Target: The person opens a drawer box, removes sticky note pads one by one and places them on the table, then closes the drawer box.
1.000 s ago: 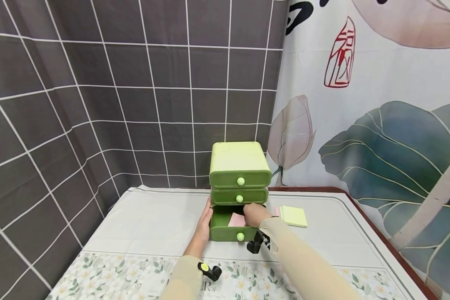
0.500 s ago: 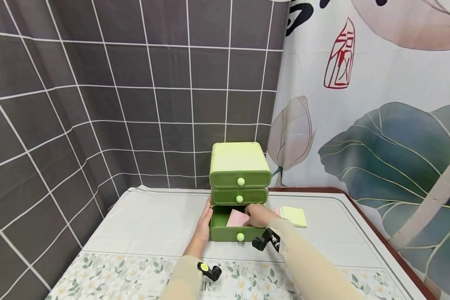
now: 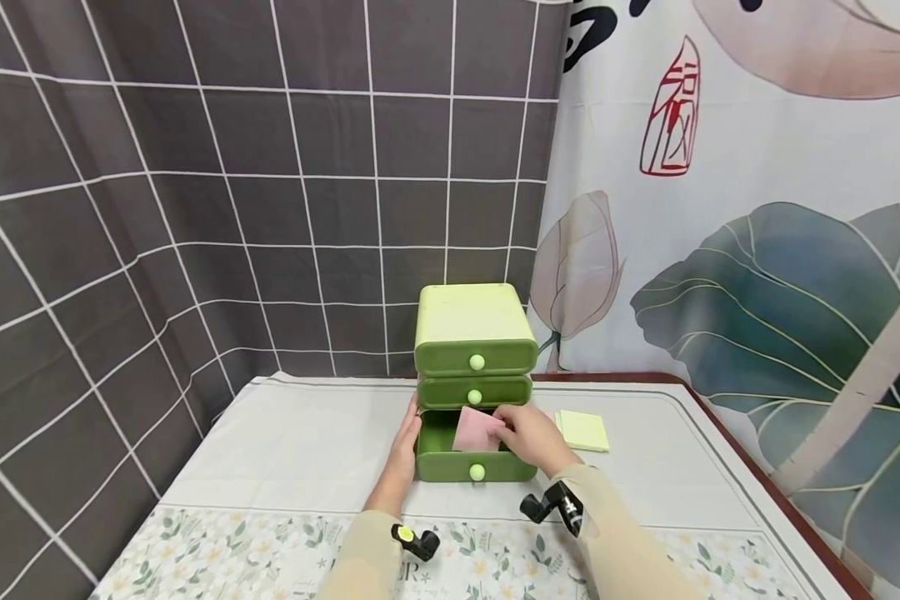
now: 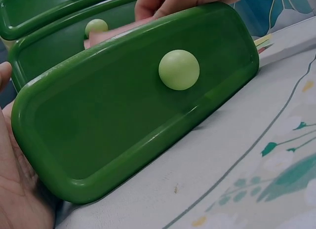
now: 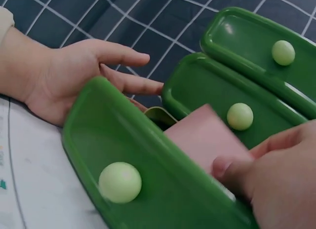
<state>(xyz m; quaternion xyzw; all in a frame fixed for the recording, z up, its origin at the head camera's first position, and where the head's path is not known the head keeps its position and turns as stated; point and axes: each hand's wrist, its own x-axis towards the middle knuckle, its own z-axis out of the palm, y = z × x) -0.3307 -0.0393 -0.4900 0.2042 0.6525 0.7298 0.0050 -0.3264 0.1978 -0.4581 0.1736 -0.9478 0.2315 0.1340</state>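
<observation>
A green desktop drawer unit (image 3: 476, 312) with a pale top stands on the table, its bottom drawer (image 3: 441, 467) pulled out. My right hand (image 3: 534, 435) pinches pink sticky notes (image 3: 474, 428) between thumb and fingers. They stand tilted over the open drawer, rising above its front edge; in the right wrist view the pink sticky notes (image 5: 205, 135) show a flat square face, their lower part hidden behind the drawer front. My left hand (image 3: 401, 457) lies along the left side of the drawer with fingers extended; in the right wrist view the left hand (image 5: 74, 76) has its fingers apart.
Yellow sticky notes (image 3: 583, 431) lie on the table right of the unit, with a pink edge beside them in the left wrist view. The two upper drawers (image 3: 450, 392) are closed. A grey gridded curtain (image 3: 307, 208) hangs behind. A floral cloth (image 3: 255, 550) covers the table's front.
My right hand has drawn back to the right and up from inside the drawer, raising and tilting the pink sticky notes. My left hand stays at the drawer's side.
</observation>
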